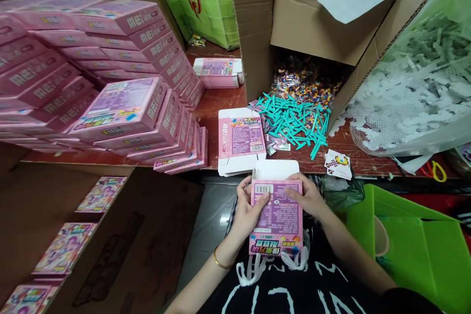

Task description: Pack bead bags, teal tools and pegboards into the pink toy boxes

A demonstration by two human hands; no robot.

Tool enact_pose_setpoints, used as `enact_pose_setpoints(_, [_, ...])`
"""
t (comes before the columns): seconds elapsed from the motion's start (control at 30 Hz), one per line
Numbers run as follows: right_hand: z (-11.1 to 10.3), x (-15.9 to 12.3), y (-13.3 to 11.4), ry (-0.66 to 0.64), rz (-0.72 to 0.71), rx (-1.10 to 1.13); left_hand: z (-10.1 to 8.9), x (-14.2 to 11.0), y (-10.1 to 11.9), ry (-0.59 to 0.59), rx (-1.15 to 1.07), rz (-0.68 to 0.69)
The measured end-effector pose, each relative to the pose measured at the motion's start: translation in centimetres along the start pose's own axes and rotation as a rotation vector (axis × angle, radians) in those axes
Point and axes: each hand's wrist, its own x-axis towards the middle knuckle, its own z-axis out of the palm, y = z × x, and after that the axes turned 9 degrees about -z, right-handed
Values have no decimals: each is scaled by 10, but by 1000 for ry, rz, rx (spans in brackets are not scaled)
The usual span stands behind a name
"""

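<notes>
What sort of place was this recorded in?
Probably a packing workshop: stacks of pink printed cardboard boxes, a pile of turquoise plastic pieces by an open brown cardboard carton, and left hand and right hand holding a pink rectangular box.

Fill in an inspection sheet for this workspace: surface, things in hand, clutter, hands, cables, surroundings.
Surface: dark red tabletop, bearing stacked pink boxes.
Things in hand: one pink box, its white end flap open at the far end.
Clutter: loose teal pieces heaped at the mouth of a cardboard box.
Hands: left hand and right hand hold the box at opposite sides, thumbs on its printed face.
Cables: nothing seen.
Surroundings: green bin at right; clear bag of white pieces above it.
</notes>
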Motion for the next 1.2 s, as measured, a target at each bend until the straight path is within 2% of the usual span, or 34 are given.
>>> enact_pose_setpoints(0.07, [13,-10,15,38,19,0,-1,7,0,-18,43,113])
enact_pose_setpoints(0.13, [22,-14,21,113,-67,-47,-2,14,4,-29,82,211])
enact_pose_setpoints(0.23, [29,-10,15,221,-217,-57,-2,23,15,-38,0,357])
enact_pose_setpoints(0.3, [30,-4,4,196,-256,-53,-2,25,23,-49,-42,396])
enact_pose_setpoints(0.37, [28,5,-9,80,-260,-86,-3,24,30,-93,-7,314])
enact_pose_setpoints(0.47, [20,19,-26,-130,-227,-100,-3,21,36,-188,-12,103])
enact_pose_setpoints(0.57, [11,32,-33,-282,-91,-31,-1,18,39,-124,-137,-4])
enact_pose_setpoints(0.63, [5,39,-33,-313,66,42,1,17,38,-57,-177,-38])
enact_pose_setpoints(0.73, [-4,47,-28,-344,246,156,2,15,34,-43,-109,-1])
enact_pose_setpoints(0.83, [-14,47,-23,-417,252,157,-1,12,27,-59,87,211])
enact_pose_setpoints(0.93, [-19,38,-22,-440,213,96,-3,12,18,-73,224,354])
enact_pose_setpoints(1.07, [-18,25,-21,-483,92,46,1,10,8,-40,209,288])
enact_pose_setpoints(1.13, [-17,22,-18,-398,48,35,2,4,6,-107,169,180])
enact_pose_setpoints(1.2, [-16,25,-12,-212,44,79,-4,-4,10,-220,120,58])
